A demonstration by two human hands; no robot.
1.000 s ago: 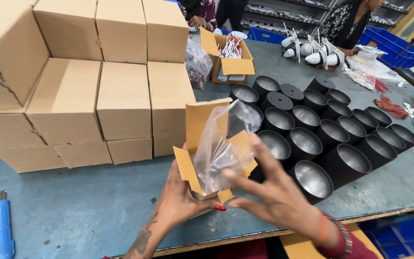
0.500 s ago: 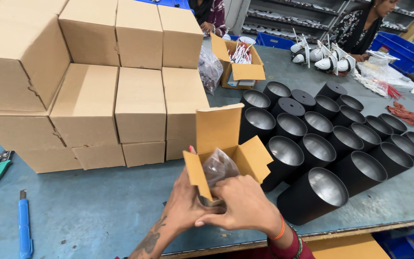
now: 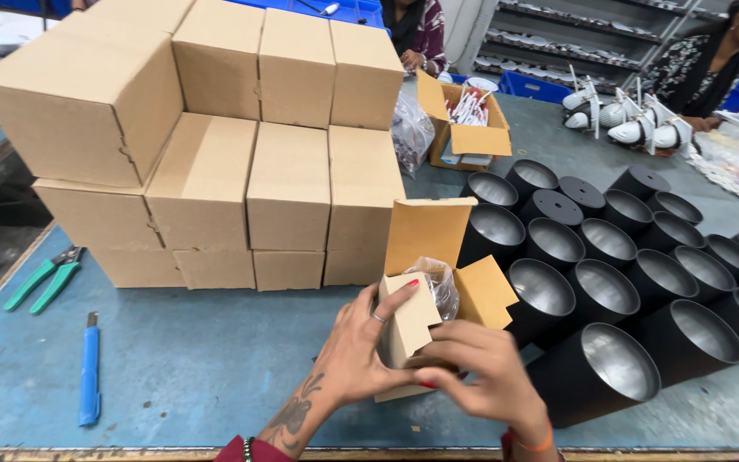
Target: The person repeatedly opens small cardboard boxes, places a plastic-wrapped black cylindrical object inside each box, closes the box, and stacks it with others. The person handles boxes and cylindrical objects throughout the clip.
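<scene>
Small open carton stands upright at the near edge of the blue table, mouth and long axis pointing up, clear bag protruding. Left hand grips its left flap and wall; right hand is curled over the near side, equally close. Black lamp housings lie rightward

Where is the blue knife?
In the head view, the blue knife lies at the table's left side, just below the green pliers.

The clear plastic bag I held up a second ago now sits inside the small open cardboard box; my left grip folds a flap in.
</scene>
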